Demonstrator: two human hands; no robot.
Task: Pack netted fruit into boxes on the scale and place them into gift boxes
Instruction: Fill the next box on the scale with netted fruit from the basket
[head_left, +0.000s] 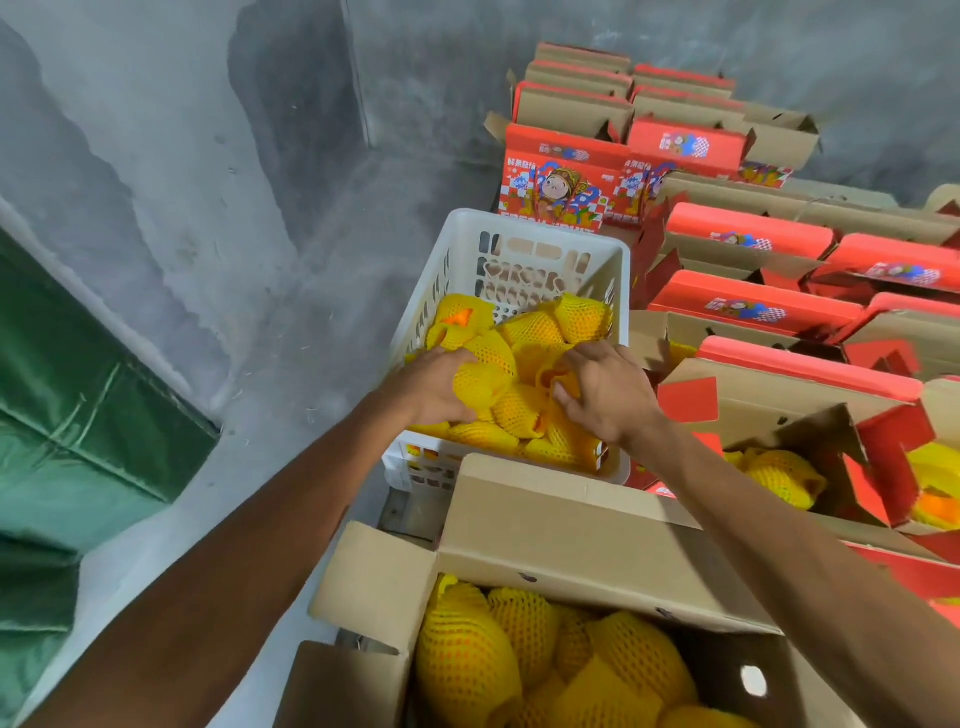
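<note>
A white plastic crate (545, 228) in the middle holds several fruits in yellow foam net (524, 405). My left hand (434, 387) grips one netted fruit (480, 382) at the crate's left side. Fingers of my right hand (605, 392) curl into the netted fruit at the crate's right side. An open cardboard box (561, 525) in the foreground is filled with several netted fruits (519, 654). To the right, an open red gift box (810, 410) holds netted fruit (784, 475). What the foreground box stands on is hidden.
Rows of red printed gift boxes (748, 306), some open and some shut, fill the right side and the back. A grey concrete wall and floor (208, 208) lie to the left. Green fabric (67, 426) covers something at the far left.
</note>
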